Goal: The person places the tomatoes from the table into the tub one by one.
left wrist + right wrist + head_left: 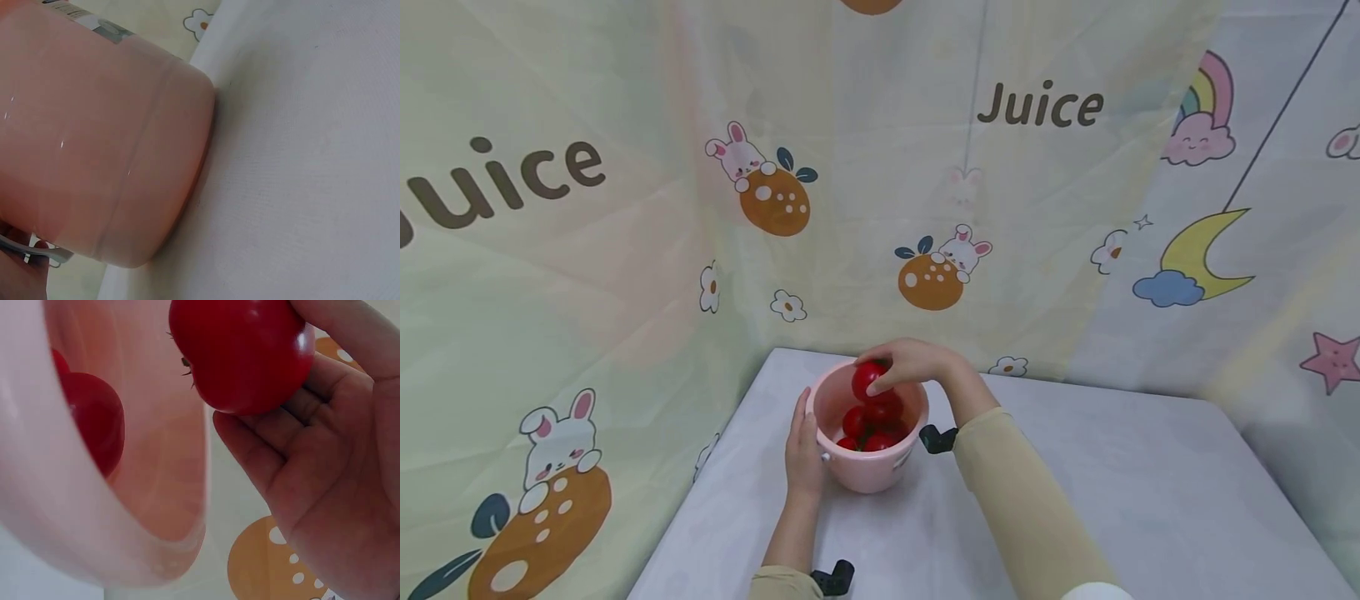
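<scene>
A pink bucket (pixel 865 477) stands upright on the table and holds several red tomatoes (pixel 880 437). In the head view my left hand (pixel 803 450) rests against the bucket's left side, its fingers pointing up along the wall. The left wrist view shows part of this hand (pixel 22 278) beside the bucket's grey handle (pixel 53 253). My right hand (pixel 917 362) holds one tomato (pixel 867 381) between thumb and fingers at the bucket's mouth. In the right wrist view this tomato (pixel 244 353) shows its green stem end, beside the bucket's rim (pixel 169 553).
The table (pixel 1120 492) has a pale cover and stretches to the right of the bucket. Behind and to the left hangs a printed cloth (pixel 865 192) with rabbits and the word Juice. A small black device (pixel 938 439) sits at the right wrist, another (pixel 833 577) at the left.
</scene>
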The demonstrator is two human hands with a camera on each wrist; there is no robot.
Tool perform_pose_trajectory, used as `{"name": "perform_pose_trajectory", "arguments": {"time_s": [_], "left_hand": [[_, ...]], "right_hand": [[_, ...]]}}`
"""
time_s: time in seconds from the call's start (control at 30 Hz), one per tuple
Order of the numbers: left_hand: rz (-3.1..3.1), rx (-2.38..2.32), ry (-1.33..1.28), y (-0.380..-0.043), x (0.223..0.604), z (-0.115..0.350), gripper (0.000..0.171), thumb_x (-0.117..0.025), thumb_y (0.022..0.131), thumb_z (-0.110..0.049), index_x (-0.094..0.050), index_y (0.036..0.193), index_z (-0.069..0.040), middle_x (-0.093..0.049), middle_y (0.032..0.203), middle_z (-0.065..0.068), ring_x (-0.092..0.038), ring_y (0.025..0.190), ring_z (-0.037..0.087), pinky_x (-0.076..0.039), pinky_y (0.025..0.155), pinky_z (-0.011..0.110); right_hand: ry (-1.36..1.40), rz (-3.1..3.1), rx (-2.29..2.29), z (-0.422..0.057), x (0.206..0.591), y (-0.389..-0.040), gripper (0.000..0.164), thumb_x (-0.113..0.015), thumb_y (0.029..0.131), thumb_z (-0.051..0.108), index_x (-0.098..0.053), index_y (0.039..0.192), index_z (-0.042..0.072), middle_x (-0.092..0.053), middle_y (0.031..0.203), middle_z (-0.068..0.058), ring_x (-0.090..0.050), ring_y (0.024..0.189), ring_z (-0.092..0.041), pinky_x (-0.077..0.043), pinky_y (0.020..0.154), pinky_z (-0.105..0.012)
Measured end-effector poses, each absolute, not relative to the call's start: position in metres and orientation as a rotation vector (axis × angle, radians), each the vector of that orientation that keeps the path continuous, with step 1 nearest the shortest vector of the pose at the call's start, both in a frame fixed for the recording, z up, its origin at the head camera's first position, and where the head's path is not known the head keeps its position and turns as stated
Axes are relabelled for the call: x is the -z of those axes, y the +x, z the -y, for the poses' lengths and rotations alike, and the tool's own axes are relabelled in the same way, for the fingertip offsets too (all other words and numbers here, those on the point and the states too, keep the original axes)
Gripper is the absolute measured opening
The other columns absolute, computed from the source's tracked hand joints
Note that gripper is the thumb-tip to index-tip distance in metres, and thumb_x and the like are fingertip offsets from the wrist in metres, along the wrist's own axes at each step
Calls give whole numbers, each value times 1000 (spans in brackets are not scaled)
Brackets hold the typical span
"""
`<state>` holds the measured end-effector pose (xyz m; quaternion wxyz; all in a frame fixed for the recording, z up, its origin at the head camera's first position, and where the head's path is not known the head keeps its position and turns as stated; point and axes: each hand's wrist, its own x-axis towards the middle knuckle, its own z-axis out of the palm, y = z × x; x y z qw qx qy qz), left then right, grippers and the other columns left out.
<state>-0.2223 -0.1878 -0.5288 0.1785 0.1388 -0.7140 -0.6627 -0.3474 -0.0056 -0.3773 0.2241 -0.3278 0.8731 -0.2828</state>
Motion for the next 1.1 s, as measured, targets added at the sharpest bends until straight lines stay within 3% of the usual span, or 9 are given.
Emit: {"name": "perform_pose_trajectory", "arguments": {"time_s": [0.3,0.7,1.1], "left_hand": [[2025,1878,395,-221,527,188,47,-47,100,-51,-31,143,-60,-37,154,-20,-35,145,18,-44,108,56],[2040,1873,391,-222,528,188,45,-43,101,-50,-31,144,-59,-36,156,-17,-33,147,20,-43,107,57],[2038,1857,414,-223,528,188,44,-40,101,-54,-31,143,-60,-36,156,-18,-32,148,20,-42,108,58]], "right_hand": [[-955,-2369,573,22,377,-351,63,-85,75,33,-61,133,32,-61,121,9,-52,119,-19,-60,77,-33],[-910,-2323,441,32,384,-354,57,-87,72,32,-64,124,32,-61,115,8,-52,116,-21,-60,82,-40],[-884,-2218,531,26,387,-352,59,-81,80,25,-60,135,28,-61,131,2,-51,123,-23,-57,91,-47]]}}
